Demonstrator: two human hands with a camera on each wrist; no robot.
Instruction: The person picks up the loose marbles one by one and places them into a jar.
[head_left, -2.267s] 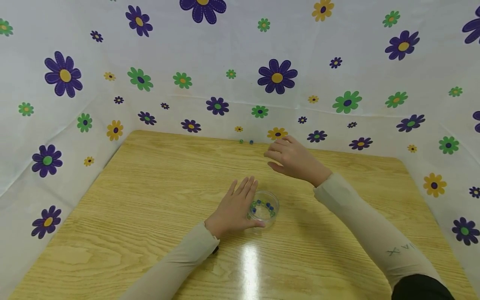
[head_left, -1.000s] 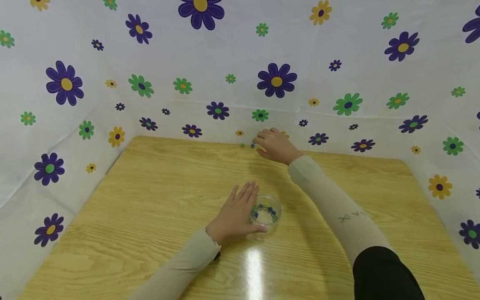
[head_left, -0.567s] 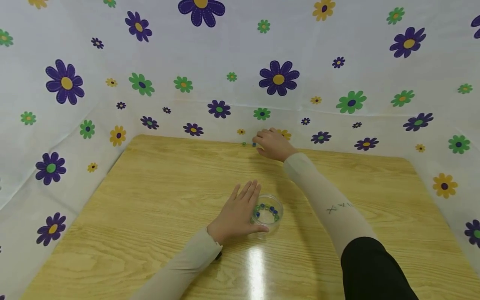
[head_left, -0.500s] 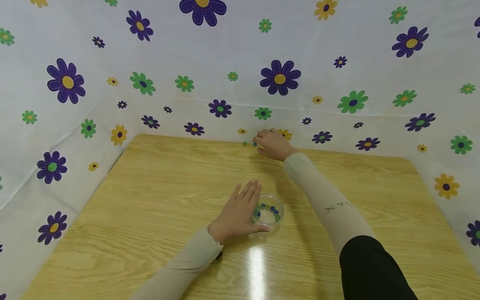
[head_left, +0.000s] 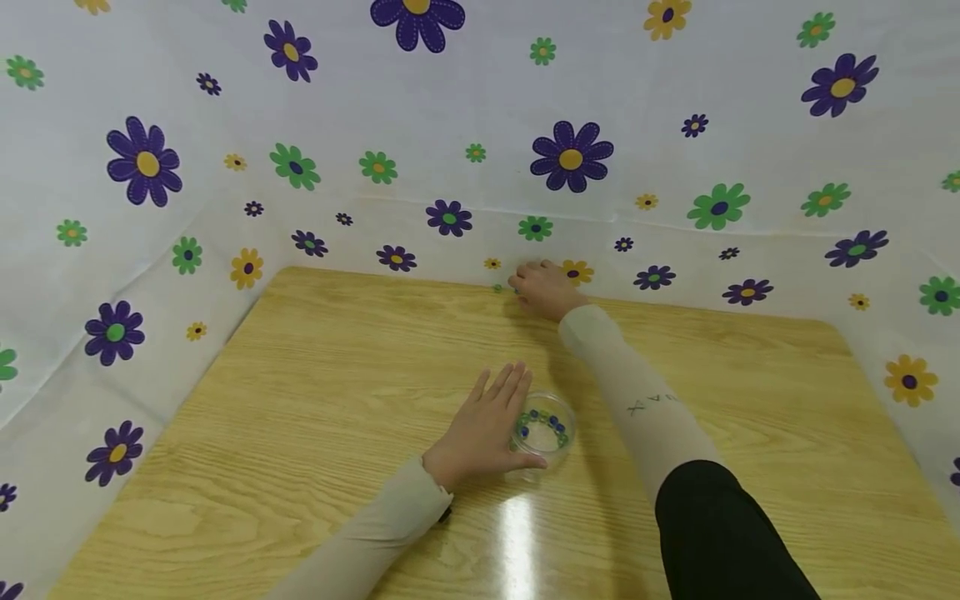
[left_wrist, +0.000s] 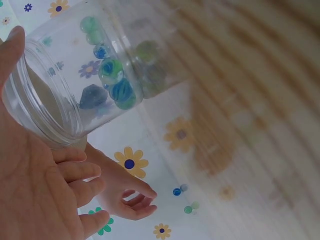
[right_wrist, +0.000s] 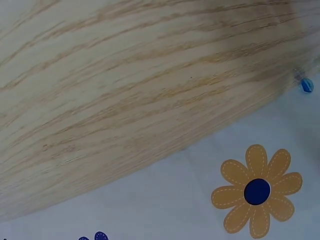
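Note:
A clear round jar stands on the table with several blue and green marbles around its bottom. My left hand rests against the jar's left side, fingers straight and thumb reaching along the near side. At the table's back edge, my right hand bends over a blue marble, which its fingers partly cover in the head view. The left wrist view shows those fingers loosely curved, apart from the marble. A green marble lies just left of the blue one.
The wooden table ends at a white cloth printed with purple, green and yellow flowers. That cloth rises behind the table and along both sides. Light glares on the near tabletop.
My right hand has moved left and down to the blue marble at the back edge, its fingers now partly covering it. The left hand has stayed at the jar.

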